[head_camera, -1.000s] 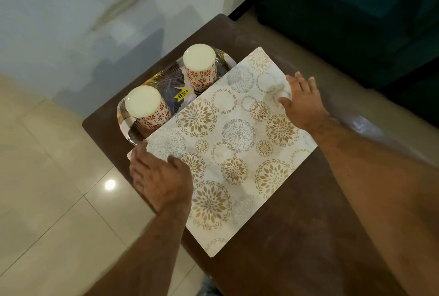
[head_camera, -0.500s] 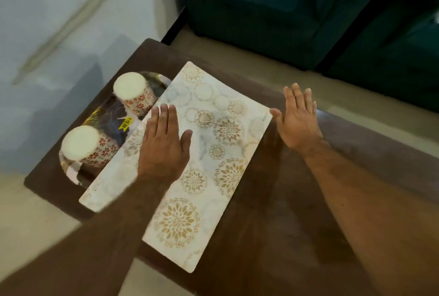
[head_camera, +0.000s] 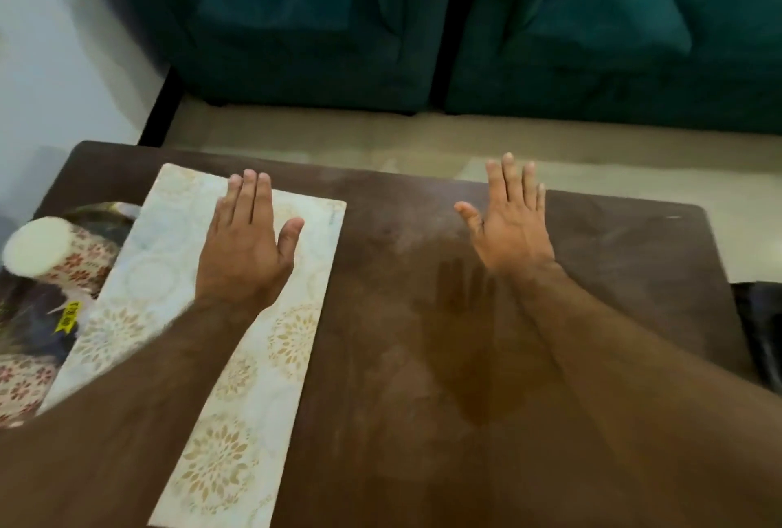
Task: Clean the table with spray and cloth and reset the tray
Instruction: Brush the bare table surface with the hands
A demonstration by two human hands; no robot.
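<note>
Mat laid beside the tray, reset looks nearly done
Left hand (head_camera: 243,246) flat, fingers spread on placemat (head_camera: 237,358); right hand (head_camera: 510,227) spread empty over bare counter (head_camera: 634,239); no spray or cloth visible

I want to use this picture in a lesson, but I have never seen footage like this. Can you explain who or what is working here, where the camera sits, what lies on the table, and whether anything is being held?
No machine is at work: these are a person's two bare hands. The single camera is worn on the person's head and looks forward and down, so the forearms enter from the bottom edge.

The left hand lies flat, fingers spread, on a patterned placemat. The right hand is open with spread fingers over the bare brown table; whether it touches the wood cannot be told. Neither hand holds anything.

At the left edge, a dark tray carries a white candle with a flowered wrap. Behind the table stands a dark green sofa.
</note>
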